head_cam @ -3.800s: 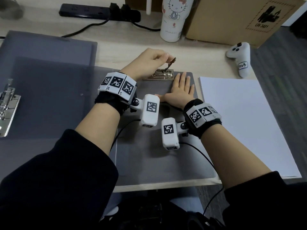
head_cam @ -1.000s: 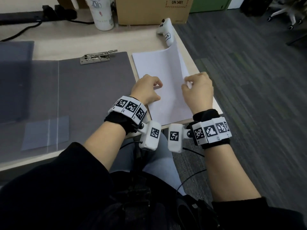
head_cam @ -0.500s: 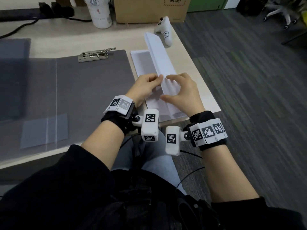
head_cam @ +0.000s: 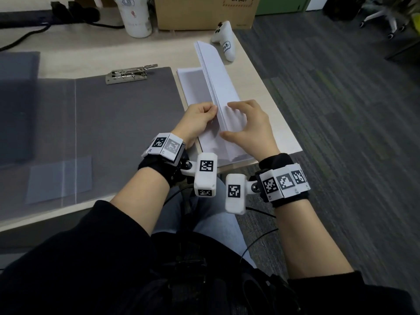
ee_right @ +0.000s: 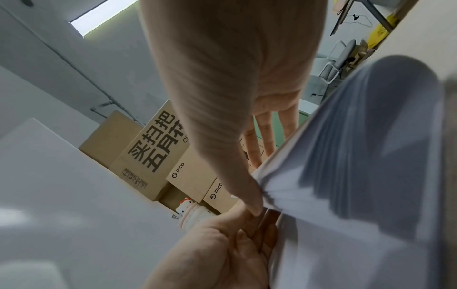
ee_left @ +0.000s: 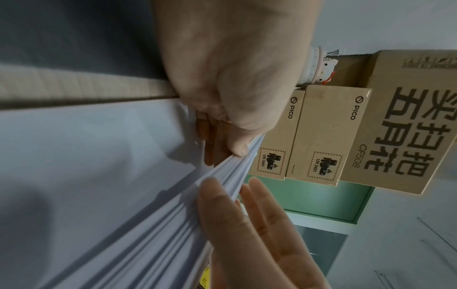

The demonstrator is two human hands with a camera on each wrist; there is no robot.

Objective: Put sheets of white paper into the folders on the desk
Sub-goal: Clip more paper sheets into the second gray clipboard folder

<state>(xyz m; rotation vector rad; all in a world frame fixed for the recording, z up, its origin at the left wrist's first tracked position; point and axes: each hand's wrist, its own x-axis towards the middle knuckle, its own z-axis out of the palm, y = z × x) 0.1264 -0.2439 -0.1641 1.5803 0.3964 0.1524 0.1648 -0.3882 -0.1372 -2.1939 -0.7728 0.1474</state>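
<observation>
Because the left hand pinches only the edge of a lifted bundle of white paper, with the right hand spread loosely against it, sheets could fan out and slip. The bundle stands tilted on the stack just right of the open grey folder.

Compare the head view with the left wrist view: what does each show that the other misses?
Only the head view shows the open grey folder with its metal clip, lying left of the paper, and a white controller.

Only the left wrist view shows the separate fanned sheet edges and the PICO lettering on the cardboard boxes.

Both show the left hand pinching the lifted edge of the paper stack while the right hand steadies it.
</observation>
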